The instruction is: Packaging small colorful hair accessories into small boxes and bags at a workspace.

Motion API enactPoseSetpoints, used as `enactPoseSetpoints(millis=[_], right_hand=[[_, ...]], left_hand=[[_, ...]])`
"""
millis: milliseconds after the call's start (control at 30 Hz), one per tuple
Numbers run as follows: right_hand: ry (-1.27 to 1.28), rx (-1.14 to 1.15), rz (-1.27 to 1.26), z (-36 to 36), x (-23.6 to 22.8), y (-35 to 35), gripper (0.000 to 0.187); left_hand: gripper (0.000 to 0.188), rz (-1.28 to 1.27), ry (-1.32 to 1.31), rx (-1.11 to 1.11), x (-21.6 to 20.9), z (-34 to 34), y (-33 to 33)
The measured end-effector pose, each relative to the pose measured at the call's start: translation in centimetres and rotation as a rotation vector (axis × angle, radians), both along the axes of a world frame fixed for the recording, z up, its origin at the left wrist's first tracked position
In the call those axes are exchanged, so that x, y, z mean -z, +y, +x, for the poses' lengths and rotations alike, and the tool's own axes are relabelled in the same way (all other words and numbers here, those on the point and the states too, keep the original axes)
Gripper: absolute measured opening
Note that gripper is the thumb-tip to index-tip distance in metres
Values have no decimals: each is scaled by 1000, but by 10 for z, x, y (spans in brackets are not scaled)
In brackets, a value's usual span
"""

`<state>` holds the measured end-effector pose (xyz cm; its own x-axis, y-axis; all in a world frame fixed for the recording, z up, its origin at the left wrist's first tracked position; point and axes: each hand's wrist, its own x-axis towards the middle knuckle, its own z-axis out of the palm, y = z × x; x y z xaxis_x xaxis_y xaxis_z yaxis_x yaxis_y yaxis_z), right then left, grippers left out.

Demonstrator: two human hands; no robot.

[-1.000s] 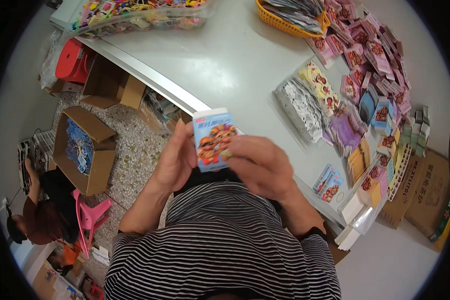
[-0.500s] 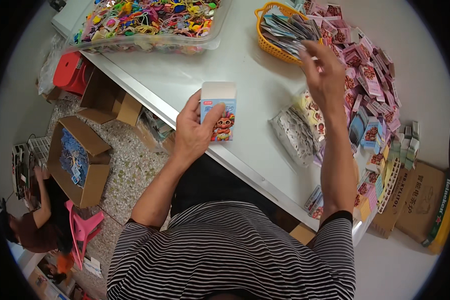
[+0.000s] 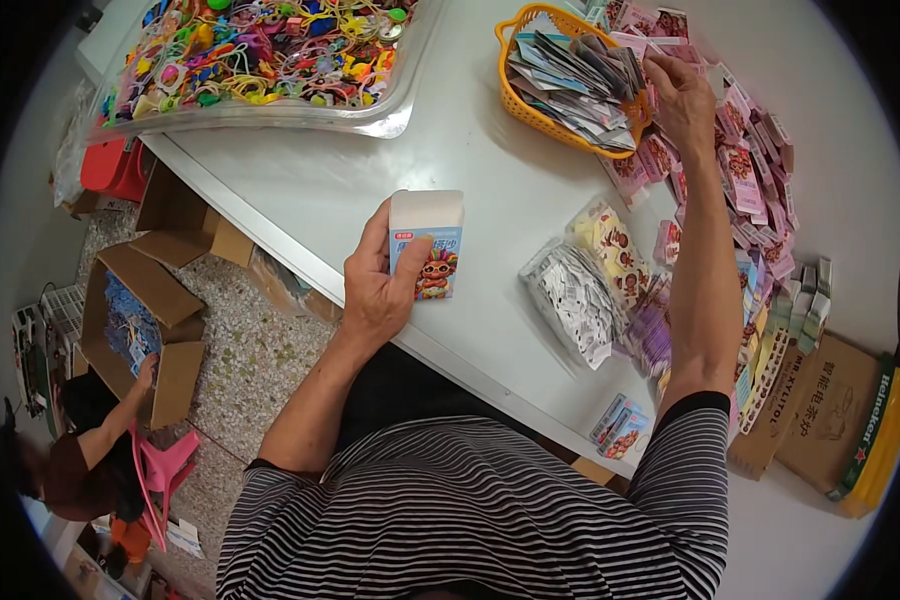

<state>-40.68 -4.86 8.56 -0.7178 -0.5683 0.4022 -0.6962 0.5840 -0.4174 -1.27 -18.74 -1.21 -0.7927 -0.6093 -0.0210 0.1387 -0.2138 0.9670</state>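
My left hand (image 3: pixel 375 295) grips a small blue carton (image 3: pixel 438 268) above the table's front edge, thumb across its printed front. The carton's pale top flap stands up at the far end. My right hand (image 3: pixel 685 105) is at the right rim of a yellow plastic basket (image 3: pixel 562 138), its fingers bent together beside the cards. Whatever those fingertips may hold is too small to make out. A thick bundle of thin printed cards (image 3: pixel 575 85) leans in the basket. Pink small cartons (image 3: pixel 740 180) lie heaped behind and beside my right forearm.
A clear tub (image 3: pixel 385 122) of colourful trinkets stands far left on the white table (image 3: pixel 470 150). Bags of silvery packets (image 3: pixel 575 300) and yellow packets (image 3: pixel 618 250) lie near my right arm. At left, a co-worker's hand (image 3: pixel 146 372) reaches into a cardboard box (image 3: pixel 175 385).
My right hand has moved farther away and right along the basket. The left hand still holds the blue carton. The whole view has shifted slightly, and the co-worker's arm now extends to the cardboard box.
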Motion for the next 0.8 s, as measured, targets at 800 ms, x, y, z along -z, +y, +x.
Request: enactPoseSetpoints(millis=[800], right_hand=[[-183, -161, -65, -19, 11, -11, 32]], left_hand=[[54, 2, -37, -4, 0, -1, 3]])
